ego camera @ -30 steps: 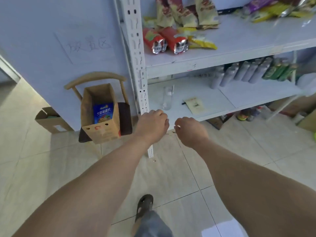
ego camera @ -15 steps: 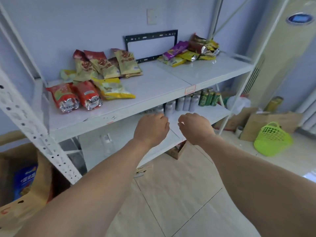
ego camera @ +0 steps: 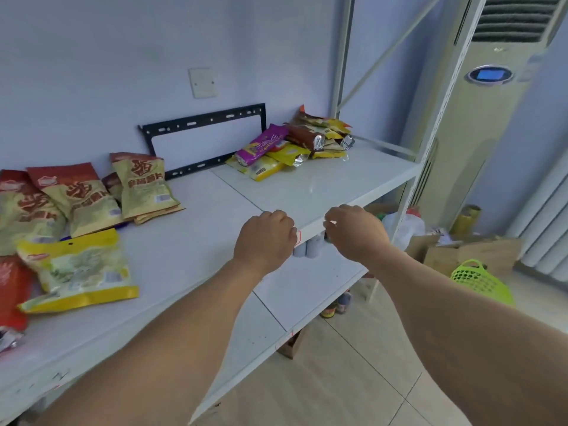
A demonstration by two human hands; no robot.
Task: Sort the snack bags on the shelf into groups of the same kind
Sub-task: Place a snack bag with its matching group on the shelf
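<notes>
While snack bags lie in two heaps on the white shelf (ego camera: pixel 322 186), tan-and-red bags (ego camera: pixel 144 186) and a yellow bag (ego camera: pixel 80 272) toward its left end and a mixed pile (ego camera: pixel 295 142) at the back right corner, a person's left hand (ego camera: pixel 266 241) and right hand (ego camera: pixel 353 233) hover near the front edge, fingers curled, holding nothing. A green basket (ego camera: pixel 479 281) sits on the floor.

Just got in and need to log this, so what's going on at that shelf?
A person stands at a white shelf, both hands curled and holding nothing: left hand, right hand. Tan and red bags and a yellow bag lie on the left; a mixed pile sits at the right, not yet sorted.
</notes>
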